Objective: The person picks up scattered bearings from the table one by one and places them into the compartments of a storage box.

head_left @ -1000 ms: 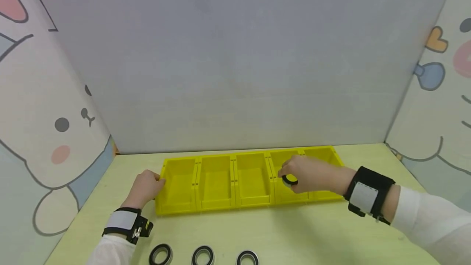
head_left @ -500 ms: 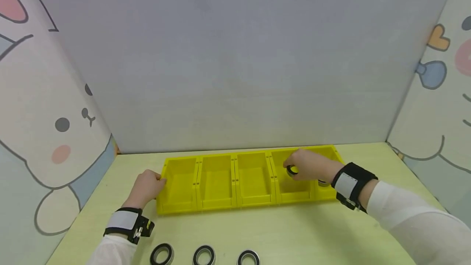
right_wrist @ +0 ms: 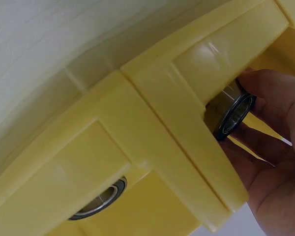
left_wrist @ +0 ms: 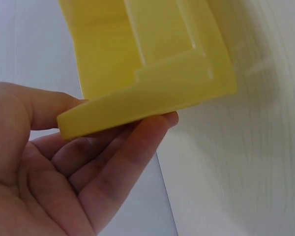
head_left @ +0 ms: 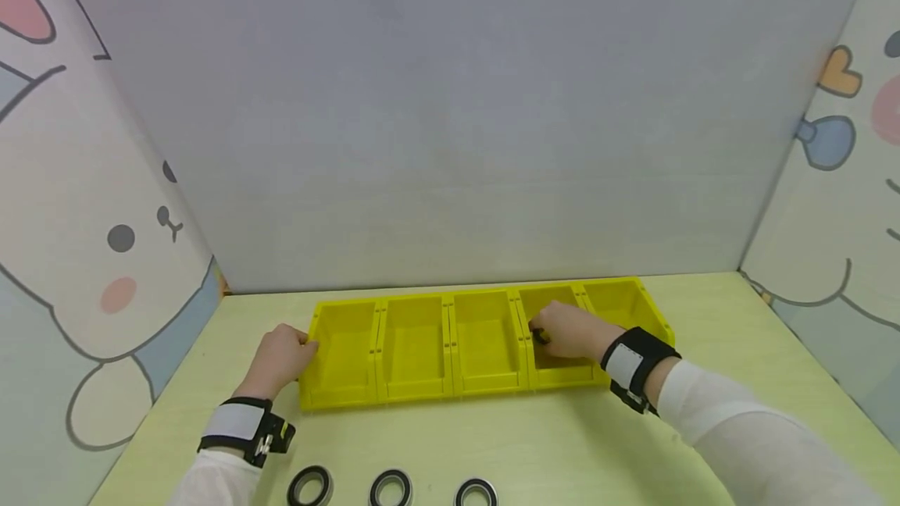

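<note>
A row of joined yellow bins point(head_left: 413, 395) stands on the table. At its left end my left hand point(head_left: 276, 361) pinches the end wall, thumb point(left_wrist: 59, 105) on one face and fingers point(left_wrist: 123, 169) on the other. My right hand point(head_left: 573, 330) reaches into the second compartment from the right, holding a ball bearing point(right_wrist: 227, 101) with black seals between thumb and fingers. Another bearing point(right_wrist: 119, 190) lies in the rightmost compartment, partly hidden by the bin's front lip in the right wrist view. The three compartments on the left show bare yellow floors.
Three more bearings lie in a row at the table's near edge: a left one point(head_left: 326, 482), a middle one point(head_left: 405, 484) and a right one point(head_left: 476, 482). A plain wall point(head_left: 450, 139) rises behind the bins, with cartoon-printed panels point(head_left: 84, 334) at both sides.
My right hand first moved slightly right and up over the bins, then left and down into the second compartment from the right, bearing in its grip. My left hand stays in place.
</note>
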{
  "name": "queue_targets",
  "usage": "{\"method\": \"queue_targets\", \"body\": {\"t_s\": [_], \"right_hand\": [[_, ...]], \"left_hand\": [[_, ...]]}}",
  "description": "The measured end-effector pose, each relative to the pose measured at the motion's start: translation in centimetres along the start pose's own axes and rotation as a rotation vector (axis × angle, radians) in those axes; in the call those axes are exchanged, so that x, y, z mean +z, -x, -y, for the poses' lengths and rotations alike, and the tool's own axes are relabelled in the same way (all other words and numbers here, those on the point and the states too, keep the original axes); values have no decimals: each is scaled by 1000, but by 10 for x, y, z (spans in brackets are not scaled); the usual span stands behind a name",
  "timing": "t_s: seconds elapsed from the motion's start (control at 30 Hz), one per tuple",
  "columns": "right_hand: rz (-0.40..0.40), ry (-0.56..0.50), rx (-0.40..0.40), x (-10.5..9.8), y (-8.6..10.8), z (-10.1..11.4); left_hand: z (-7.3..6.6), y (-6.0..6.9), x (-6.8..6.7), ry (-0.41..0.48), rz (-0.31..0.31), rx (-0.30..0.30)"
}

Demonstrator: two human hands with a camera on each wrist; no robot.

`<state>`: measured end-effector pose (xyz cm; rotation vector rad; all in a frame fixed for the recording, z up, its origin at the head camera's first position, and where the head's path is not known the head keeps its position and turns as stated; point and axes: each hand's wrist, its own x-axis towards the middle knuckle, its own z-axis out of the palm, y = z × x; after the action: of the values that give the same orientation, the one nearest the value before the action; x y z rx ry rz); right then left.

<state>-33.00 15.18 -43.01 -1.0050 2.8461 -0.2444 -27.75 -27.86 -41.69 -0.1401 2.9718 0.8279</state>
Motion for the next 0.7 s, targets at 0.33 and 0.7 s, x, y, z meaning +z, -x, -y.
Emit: {"method": "queue_targets", "body": {"t_s": [0.33, 0.7], "right_hand": [[-2, -13, 14, 8, 2, 4], [-11, -17, 8, 11, 1, 7]], "left_hand": [[-1, 2, 0, -2, -9, -14], [2, 5, 1, -2, -22, -12]]}}
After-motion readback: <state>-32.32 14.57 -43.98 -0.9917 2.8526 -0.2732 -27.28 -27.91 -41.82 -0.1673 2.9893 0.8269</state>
